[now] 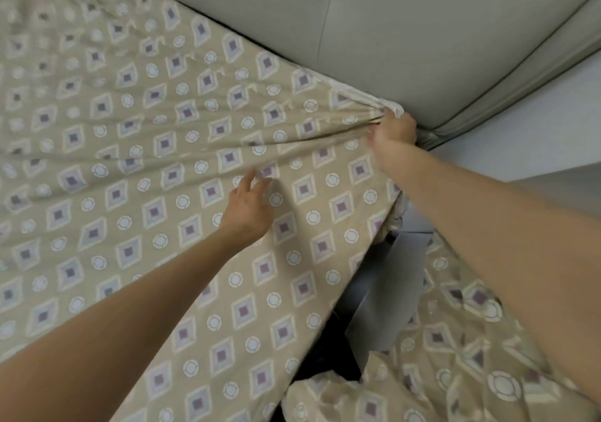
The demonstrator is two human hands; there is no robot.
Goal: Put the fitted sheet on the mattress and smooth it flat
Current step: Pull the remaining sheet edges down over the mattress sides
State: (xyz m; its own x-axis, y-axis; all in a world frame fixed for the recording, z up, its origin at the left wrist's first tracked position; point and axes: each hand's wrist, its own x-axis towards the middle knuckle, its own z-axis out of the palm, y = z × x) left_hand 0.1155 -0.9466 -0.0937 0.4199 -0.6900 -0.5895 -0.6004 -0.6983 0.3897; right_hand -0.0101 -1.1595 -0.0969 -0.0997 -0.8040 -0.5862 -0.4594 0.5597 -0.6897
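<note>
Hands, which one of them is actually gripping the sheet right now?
The right hand, at the corner by the headboard, grips the bunched fitted sheet; the left hand is open over flat fabric.

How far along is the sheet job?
Done: the fitted sheet is spread across the bed top. In hand: the right hand grips its bunched corner by the headboard; the left hand is open over it. Left: seating that corner, tucking the hanging side edge, smoothing the creases.
</note>
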